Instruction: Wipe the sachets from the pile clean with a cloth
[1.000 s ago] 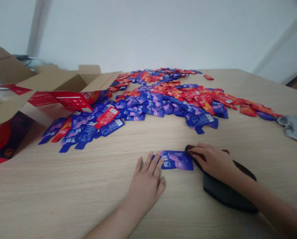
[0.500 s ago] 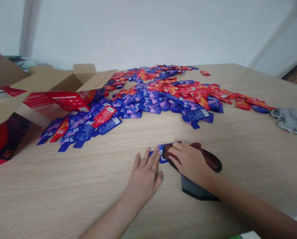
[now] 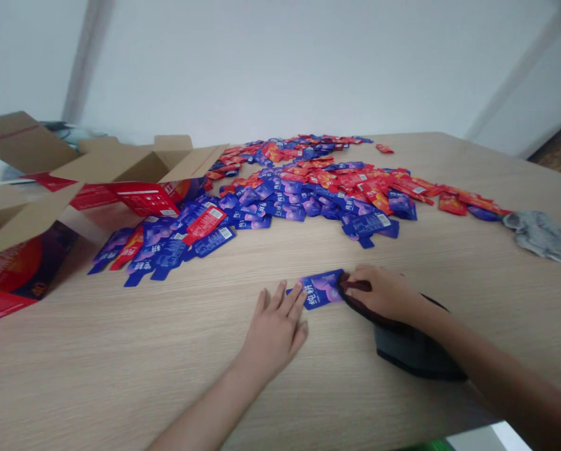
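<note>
A small flat blue-purple carton with white lettering lies on the table before me. My left hand rests palm down at its left end, fingers out flat and the tips on its edge. At the carton's right end, my right hand has its fingers closed on a dark cloth item with maroon lining, a grey panel and black edging. I cannot make out what kind of article it is. Its rim touches or overlaps the carton, and my right hand and forearm cover part of it.
Heaps of blue and red flat cartons and packets spread across the table. Two open cardboard boxes stand at the left. A grey crumpled cloth lies at the right, and a wall rises behind.
My right hand has slid to the right with the dark cloth item, uncovering more of the blue carton. My left hand has stayed at the carton's end. The view has shifted slightly.
</note>
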`<state>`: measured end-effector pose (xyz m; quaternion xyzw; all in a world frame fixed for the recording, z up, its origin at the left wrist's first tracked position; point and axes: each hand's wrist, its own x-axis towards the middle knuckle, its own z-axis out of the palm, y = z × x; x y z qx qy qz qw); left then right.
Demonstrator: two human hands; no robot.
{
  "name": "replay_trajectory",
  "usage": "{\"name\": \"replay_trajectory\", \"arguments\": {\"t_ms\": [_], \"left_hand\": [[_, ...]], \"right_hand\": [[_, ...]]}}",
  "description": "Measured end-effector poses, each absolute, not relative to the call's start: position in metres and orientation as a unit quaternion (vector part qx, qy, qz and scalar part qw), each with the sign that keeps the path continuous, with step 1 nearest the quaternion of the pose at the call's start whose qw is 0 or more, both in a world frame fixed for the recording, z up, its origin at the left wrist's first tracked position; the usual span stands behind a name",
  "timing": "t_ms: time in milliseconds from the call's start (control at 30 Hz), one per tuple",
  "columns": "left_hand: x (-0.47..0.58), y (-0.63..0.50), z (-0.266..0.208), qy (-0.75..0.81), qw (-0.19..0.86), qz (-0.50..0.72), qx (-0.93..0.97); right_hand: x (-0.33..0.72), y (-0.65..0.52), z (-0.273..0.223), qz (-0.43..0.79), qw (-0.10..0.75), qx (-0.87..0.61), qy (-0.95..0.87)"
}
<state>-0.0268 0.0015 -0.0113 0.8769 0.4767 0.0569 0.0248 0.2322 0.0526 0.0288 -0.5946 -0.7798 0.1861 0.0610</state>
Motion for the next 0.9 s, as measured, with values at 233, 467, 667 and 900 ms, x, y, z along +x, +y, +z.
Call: {"name": "replay_trajectory", "arguments": {"t_ms": [233,467,667,900], "left_hand": [[-0.021,0.024,0.007,0.469,0.015,0.079,0.880],[-0.021,0.033,-0.005,0.470,-0.004,0.082,0.879],[-0.012,0.035,-0.014,0.465,-0.042,0.120,0.876],[-0.022,0.045,-0.001,0.504,-0.004,0.156,0.850]], "right_hand": [[0.216,0.059,0.036,0.204,0.167,-0.551,-0.792],[0.209,0.060,0.019,0.137,0.145,-0.559,-0.805],[0.243,0.077,0.022,0.202,0.137,-0.585,-0.773],[0.255,0.074,0.017,0.233,0.283,-0.597,-0.713]]}}
